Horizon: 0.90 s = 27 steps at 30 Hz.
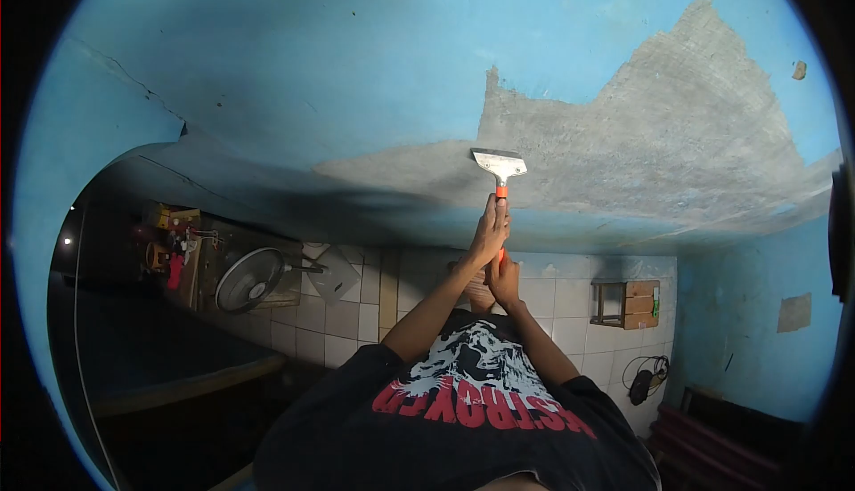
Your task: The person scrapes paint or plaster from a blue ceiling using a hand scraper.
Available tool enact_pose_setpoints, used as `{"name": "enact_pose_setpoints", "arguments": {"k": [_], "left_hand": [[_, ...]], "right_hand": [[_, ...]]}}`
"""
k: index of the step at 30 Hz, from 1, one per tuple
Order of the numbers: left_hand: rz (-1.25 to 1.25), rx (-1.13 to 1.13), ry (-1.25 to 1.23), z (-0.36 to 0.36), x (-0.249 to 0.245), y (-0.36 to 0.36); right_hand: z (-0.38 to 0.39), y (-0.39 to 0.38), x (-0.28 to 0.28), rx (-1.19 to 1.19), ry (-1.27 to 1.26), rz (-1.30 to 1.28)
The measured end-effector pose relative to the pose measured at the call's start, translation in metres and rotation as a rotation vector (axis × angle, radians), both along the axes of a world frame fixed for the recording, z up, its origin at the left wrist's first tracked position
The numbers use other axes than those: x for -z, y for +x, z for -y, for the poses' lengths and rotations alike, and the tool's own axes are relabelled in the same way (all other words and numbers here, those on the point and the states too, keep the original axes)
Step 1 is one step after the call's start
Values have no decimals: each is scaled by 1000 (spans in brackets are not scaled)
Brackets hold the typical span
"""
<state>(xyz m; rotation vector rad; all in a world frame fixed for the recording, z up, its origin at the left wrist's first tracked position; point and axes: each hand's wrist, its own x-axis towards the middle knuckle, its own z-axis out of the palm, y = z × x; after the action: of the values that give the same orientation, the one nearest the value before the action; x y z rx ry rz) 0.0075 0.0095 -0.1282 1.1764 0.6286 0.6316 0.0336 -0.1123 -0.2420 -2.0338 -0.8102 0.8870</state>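
A paint scraper [500, 165] with a wide metal head and an orange handle is held up against the wall. My left hand [489, 228] wraps the handle just below the head. Lower down, my right hand [505, 279] is closed round the end of the same handle. The blade's edge lies at the border of a bare grey patch [614, 153], where the plaster shows. Blue paint [356, 73] covers the wall above and to the left of that patch. My fingers hide most of the handle.
On the left stand a fan [251, 279] and a cluttered shelf [178, 251]. A small wooden stool [639, 304] sits on the tiled floor [570, 313] at right, with a coiled black cable [646, 380] nearby. Dark furniture [178, 384] fills the lower left.
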Motion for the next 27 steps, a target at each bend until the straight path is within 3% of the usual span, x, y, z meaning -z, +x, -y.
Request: {"name": "enact_pose_setpoints", "arguments": {"k": [2,4,7,10,13,16,18,19,21,25,27], "left_hand": [[-72,-6,20,3,3,-4],[-138,-21,50,-6,-9,-1],[-134,-35,260,-9,-26,-6],[-116,-12,270,-8,-15,-8],[-103,1,214,-4,8,-12],[-95,24,23,-6,-18,-5],[-25,-303,1135,-16,-24,7],[-26,-307,1134,-15,-32,5],[-53,8,324,-16,-48,-2],[-28,52,164,-8,-4,-13],[-10,94,-134,-5,-12,-14]], "right_hand": [[1,-5,11,8,-29,26],[-10,-19,-8,78,439,518],[-21,-28,-49,102,509,311],[-14,-28,-24,102,320,108],[-4,-32,20,93,289,187],[-13,-31,-35,127,374,131],[-22,-28,-69,133,446,191],[-26,-27,-84,138,532,255],[-26,-29,-88,177,507,266],[-10,-31,-22,115,362,272],[-9,-31,-27,102,275,219]]}}
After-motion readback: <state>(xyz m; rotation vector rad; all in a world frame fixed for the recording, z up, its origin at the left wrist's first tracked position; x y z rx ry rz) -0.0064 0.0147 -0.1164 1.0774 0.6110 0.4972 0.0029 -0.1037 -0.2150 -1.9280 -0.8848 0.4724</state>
